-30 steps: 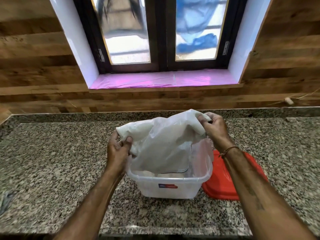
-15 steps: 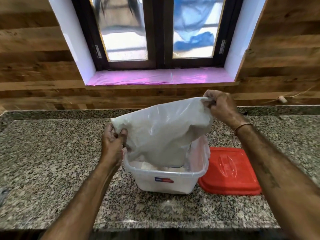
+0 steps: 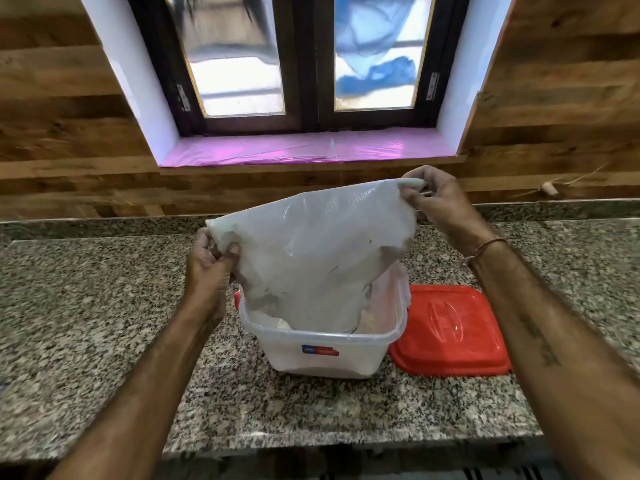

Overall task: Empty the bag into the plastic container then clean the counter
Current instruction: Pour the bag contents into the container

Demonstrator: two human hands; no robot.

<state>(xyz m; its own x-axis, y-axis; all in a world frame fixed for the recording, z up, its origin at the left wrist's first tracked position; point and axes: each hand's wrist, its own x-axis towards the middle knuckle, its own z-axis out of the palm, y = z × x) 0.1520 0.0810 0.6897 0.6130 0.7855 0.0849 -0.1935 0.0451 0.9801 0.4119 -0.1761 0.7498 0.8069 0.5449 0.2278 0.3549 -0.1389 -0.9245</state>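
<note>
bag [image 3: 311, 265] upended, mouth inside container [image 3: 322, 344] so contents drop in | left hand [image 3: 209, 268] pinches corner at 9 o'clock | right hand [image 3: 438, 206] pinches corner at 1 o'clock, higher, tilting it

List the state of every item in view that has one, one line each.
bag: upside down, mouth inside the container
plastic container: open, upright, white contents inside
red lid: off, flat on the counter beside the container
left hand: gripping a bag corner
right hand: gripping the other corner, higher
window: closed
</note>
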